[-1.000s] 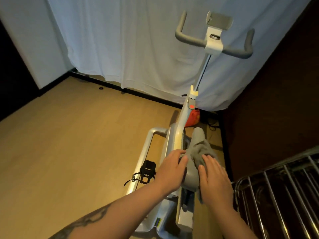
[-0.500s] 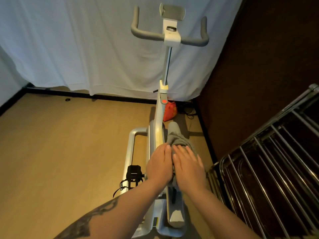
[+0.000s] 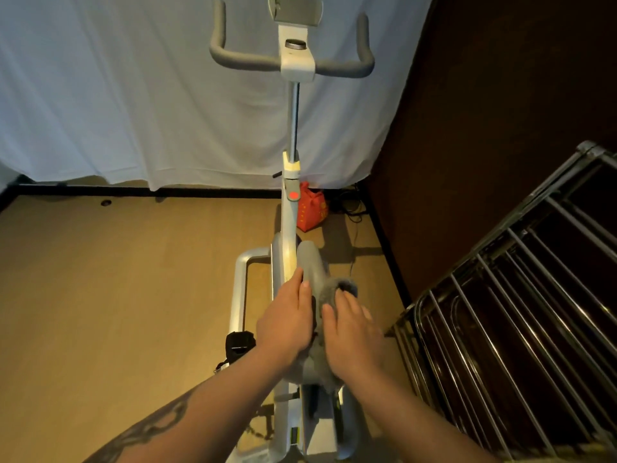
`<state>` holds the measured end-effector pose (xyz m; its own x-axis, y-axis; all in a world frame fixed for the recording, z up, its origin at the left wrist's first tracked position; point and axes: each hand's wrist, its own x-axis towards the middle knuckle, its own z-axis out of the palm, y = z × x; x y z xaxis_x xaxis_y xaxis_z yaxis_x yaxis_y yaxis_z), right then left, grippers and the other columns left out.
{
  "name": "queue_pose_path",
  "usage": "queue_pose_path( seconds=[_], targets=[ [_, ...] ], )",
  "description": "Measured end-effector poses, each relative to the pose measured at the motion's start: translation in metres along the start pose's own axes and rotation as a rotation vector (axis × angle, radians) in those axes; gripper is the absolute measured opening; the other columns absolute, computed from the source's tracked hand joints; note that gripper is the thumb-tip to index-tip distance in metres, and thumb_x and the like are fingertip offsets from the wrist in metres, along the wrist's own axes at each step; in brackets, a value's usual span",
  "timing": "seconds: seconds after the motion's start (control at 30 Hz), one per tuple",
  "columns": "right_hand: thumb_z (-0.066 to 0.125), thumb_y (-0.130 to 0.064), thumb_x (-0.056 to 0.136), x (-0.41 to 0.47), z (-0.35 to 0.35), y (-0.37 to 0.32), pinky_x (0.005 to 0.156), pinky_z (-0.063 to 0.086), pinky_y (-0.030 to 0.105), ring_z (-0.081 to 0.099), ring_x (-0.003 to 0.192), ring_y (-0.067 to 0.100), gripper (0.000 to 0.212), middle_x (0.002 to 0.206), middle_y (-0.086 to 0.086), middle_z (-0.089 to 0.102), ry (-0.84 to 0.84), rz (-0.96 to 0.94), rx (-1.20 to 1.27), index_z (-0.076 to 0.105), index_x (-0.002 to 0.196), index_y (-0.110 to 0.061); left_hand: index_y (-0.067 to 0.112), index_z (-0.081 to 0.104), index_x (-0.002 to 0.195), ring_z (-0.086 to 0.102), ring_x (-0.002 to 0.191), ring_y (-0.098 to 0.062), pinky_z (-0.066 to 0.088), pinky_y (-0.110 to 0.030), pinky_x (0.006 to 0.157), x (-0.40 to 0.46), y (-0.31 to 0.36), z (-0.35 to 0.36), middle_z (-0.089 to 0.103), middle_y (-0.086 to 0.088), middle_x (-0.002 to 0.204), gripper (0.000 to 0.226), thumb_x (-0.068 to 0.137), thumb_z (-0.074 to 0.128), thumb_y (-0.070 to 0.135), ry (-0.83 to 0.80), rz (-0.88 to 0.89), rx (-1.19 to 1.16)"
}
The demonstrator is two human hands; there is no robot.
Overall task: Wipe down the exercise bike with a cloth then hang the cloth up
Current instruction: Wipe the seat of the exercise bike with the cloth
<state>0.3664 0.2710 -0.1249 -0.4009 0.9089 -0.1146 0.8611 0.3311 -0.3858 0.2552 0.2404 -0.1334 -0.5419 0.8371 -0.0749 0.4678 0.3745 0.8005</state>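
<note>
The white exercise bike (image 3: 289, 225) stands in front of me, its grey handlebars (image 3: 337, 65) high near the curtain. Its grey saddle (image 3: 310, 262) lies just below my hands. A grey cloth (image 3: 335, 289) is bunched on the saddle's right side. My right hand (image 3: 350, 335) lies over the cloth with its fingers bent round it. My left hand (image 3: 287, 322) rests flat on the saddle's left side, fingers straight and pointing forward. A black pedal (image 3: 238, 342) shows left of my left wrist.
A metal drying rack (image 3: 521, 295) with several bars stands close at the right. A white curtain (image 3: 133, 95) hangs behind the bike. A red bag (image 3: 312, 208) and cables sit on the wooden floor (image 3: 117, 295) by the dark wall.
The view swung so the bike now stands centred and the rack looms larger. My hands drew together on the saddle, and the cloth bunched up under my right hand.
</note>
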Motion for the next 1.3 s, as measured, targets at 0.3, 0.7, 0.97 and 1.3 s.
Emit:
queue_pose_path(
  seconds=[0.3,0.7,0.97,1.3],
  targets=[
    [0.014,-0.047,0.102,0.063,0.001,-0.017,0.088,0.047,0.043,0.058,0.109,0.032,0.053,0.128,0.012,0.058,-0.122,0.133,0.05,0.038,0.136,-0.015,0.04,0.056,0.122,0.053,0.087,-0.004,0.035,-0.016,0.062,-0.004,0.009,-0.003,0.059,0.014,0.098,0.045,0.103,0.016,0.046,0.093,-0.12,-0.079],
    [0.046,-0.037,0.097,0.109,0.014,-0.018,0.118,0.016,0.045,0.009,0.148,0.021,0.034,0.154,-0.007,0.033,-0.098,-0.57,0.055,0.059,0.127,-0.026,0.023,0.069,0.091,0.063,0.087,-0.023,0.051,-0.045,0.081,-0.009,-0.001,0.001,0.07,-0.001,0.093,0.052,0.101,0.022,0.045,0.426,-0.34,-0.142],
    [0.037,-0.039,0.102,0.056,-0.011,-0.003,0.12,0.001,0.042,0.011,0.146,0.004,0.036,0.147,-0.018,0.042,-0.235,-0.714,0.067,0.057,0.131,-0.033,0.021,0.065,0.093,0.055,0.085,-0.022,0.036,-0.031,0.073,-0.031,-0.004,0.004,0.067,-0.011,0.103,0.061,0.103,0.01,0.044,0.299,-0.373,-0.094],
    [0.049,-0.032,0.099,0.013,-0.053,0.001,0.096,0.049,0.035,0.063,0.107,0.014,0.025,0.113,0.0,0.068,-0.403,-0.311,0.811,0.066,0.116,-0.023,0.026,0.054,0.126,0.053,0.118,-0.018,0.042,-0.036,0.098,-0.019,0.0,-0.03,0.058,0.002,0.122,0.054,0.097,0.023,0.059,0.094,0.106,-0.356]
  ],
)
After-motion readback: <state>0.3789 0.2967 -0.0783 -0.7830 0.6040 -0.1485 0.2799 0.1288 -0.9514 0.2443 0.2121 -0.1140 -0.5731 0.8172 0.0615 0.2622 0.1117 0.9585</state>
